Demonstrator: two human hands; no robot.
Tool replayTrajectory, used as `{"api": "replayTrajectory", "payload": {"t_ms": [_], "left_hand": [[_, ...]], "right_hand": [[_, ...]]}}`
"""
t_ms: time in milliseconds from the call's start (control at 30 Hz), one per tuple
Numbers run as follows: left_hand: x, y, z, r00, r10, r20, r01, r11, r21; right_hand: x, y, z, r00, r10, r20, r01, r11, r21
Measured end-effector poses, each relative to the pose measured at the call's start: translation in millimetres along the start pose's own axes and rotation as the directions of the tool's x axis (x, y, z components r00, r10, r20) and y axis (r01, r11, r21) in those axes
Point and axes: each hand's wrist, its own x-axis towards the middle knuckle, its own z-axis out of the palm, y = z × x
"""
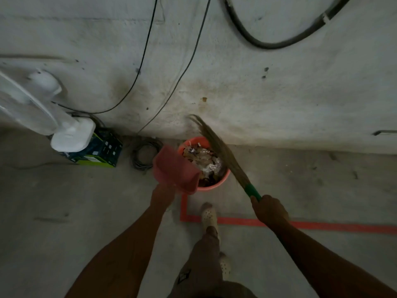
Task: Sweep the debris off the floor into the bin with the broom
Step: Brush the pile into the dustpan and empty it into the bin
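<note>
Debris (203, 161) sits heaped in the orange bin (211, 187), which stands at the floor's (64, 190) wall-side edge, just past the corner of the orange tape line (236, 221). Left hand (162, 195) grips the near end of the pink dustpan (175, 167), which is tipped over the bin's left rim. Right hand (269, 208) is wrapped round the green handle of the grass broom (221, 149), its bristles slanting across the right rim. We read this as emptying the pan. We'd hold the pan lip inside the rim, tilt it steeper and flick the bristles down the pan in short strokes. The bin looks full, so spill-over is likely.
</note>
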Motion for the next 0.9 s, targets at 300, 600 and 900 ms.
{"api": "replayTrajectory", "payload": {"t_ms": [300, 600, 900], "left_hand": [[43.8, -118.8, -53.7, 0.981, 0.013, -0.192, -0.03, 0.996, -0.089], [117.9, -201.1, -139.5, 0.971, -0.075, -0.226, 0.047, 0.991, -0.125], [229.5, -236.5, -183.7, 0.996, -0.069, -0.061, 0.068, 0.998, -0.005]], "right_hand": [[-59.9, -37.4, 30.3, 0.996, -0.02, 0.083, 0.0, 0.971, 0.238], [-93.0, -170.0, 104.2, 0.957, -0.157, 0.245, 0.073, 0.945, 0.32], [-58.2, -281.8, 283.7, 0.913, -0.019, 0.407, -0.11, 0.95, 0.291]]}}
